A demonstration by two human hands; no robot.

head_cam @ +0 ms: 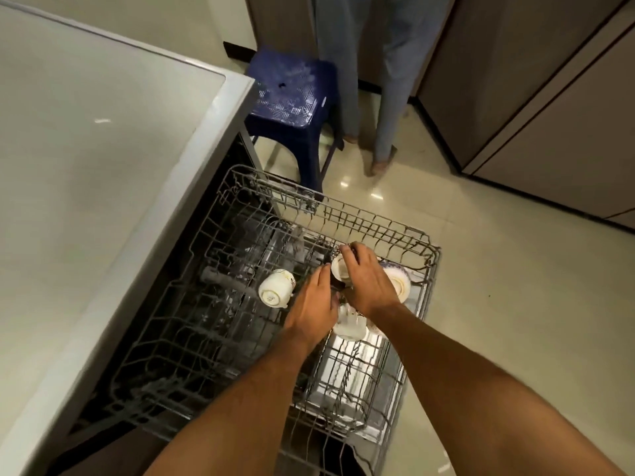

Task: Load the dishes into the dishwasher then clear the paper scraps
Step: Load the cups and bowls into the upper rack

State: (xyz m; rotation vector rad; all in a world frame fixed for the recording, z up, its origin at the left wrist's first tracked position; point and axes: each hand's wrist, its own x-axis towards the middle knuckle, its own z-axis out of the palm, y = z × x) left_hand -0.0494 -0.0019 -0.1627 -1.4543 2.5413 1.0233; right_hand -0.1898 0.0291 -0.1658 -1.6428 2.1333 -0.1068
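The grey wire dishwasher rack (pixel 378 221) is pulled out in front of me. A white cup (pixel 276 288) lies on its side in the rack's middle. My right hand (pixel 366 280) grips a second white cup (pixel 340 269) from above, near the rack's right side. A white bowl with a blue rim (pixel 400 283) stands on edge just right of that hand. My left hand (pixel 314 304) reaches in beside the right one, fingers fairly straight, fingertips near the held cup. Another white dish (pixel 348 326) lies partly hidden under my wrists.
A pale countertop (pixel 103 149) runs along the left above the dishwasher. A blue plastic stool (pixel 292 97) stands beyond the rack. Another person's legs (pixel 385 97) stand beside it. Brown cabinets (pixel 549 115) line the right. Shiny tiled floor (pixel 515 286) lies to the right of the rack.
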